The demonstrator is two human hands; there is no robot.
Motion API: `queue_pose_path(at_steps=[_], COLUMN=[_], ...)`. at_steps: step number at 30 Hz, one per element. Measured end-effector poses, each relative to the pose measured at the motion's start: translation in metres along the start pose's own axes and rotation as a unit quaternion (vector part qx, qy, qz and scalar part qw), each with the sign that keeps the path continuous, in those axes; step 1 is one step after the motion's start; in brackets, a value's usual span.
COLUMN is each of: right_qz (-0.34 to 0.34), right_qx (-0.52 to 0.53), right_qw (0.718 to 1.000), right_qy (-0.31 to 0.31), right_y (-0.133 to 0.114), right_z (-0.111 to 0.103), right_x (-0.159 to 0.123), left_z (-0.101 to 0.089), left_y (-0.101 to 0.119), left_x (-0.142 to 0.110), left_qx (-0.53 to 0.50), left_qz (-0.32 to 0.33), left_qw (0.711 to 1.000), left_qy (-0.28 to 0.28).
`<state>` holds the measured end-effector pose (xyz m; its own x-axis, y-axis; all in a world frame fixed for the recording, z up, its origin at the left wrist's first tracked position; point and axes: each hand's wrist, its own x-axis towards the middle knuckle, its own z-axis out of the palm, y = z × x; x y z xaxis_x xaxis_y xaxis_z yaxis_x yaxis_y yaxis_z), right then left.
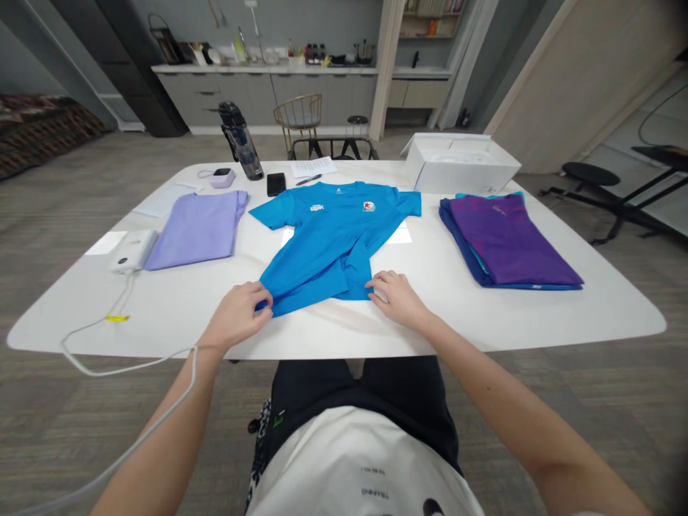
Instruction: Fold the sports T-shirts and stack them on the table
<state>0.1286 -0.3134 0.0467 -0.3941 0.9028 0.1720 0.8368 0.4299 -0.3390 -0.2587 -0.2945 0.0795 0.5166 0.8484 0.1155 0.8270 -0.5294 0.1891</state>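
A blue short-sleeved T-shirt (317, 236) lies front up on the white table, its collar away from me and its lower part creased and bunched. My left hand (241, 309) pinches the shirt's lower left corner near the table's front edge. At the lower right corner my right hand (395, 295) has its fingertips closed on the hem. To the left lies a folded lavender garment (196, 228). On the right is a stack of folded garments, with a purple one (510, 236) on top and blue ones beneath.
Behind the shirt stand a dark water bottle (241, 142), a black wallet-like item (276, 184), a pen (308, 180), paper (317, 168) and a white box (461, 163). A white power strip (133, 251) sits at left; its cable (102, 373) crosses my left forearm.
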Motion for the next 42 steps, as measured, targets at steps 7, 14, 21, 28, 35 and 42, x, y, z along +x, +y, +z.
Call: queue_pose_path(at_steps=[7, 14, 21, 28, 35, 42], right_qz=[-0.013, 0.065, 0.103, 0.117, 0.165, 0.164], right_qx=[0.003, -0.101, -0.147, -0.099, -0.176, -0.171], right_qw=[1.0, 0.992, 0.983, 0.988, 0.97, 0.971], right_qy=[-0.018, -0.037, -0.031, 0.025, 0.0, -0.01], right_y=[-0.034, 0.026, 0.043, 0.022, 0.019, 0.024], right_z=[0.015, -0.02, -0.041, -0.012, -0.014, -0.027], right_x=[0.005, -0.074, -0.1, -0.068, -0.105, -0.055], left_z=[0.044, 0.049, 0.034, 0.058, 0.076, 0.066], left_y=[0.076, 0.056, 0.083, 0.065, 0.091, 0.109], left_x=[0.028, 0.006, -0.002, 0.029, 0.0, 0.037], left_qx=[0.091, 0.027, -0.192, 0.012, 0.009, -0.012], left_qz=[-0.027, 0.002, 0.107, -0.048, -0.086, -0.042], left_qw=[0.995, 0.999, 0.969, 0.998, 0.996, 0.999], left_qy=[0.003, -0.02, -0.116, 0.03, -0.029, -0.003])
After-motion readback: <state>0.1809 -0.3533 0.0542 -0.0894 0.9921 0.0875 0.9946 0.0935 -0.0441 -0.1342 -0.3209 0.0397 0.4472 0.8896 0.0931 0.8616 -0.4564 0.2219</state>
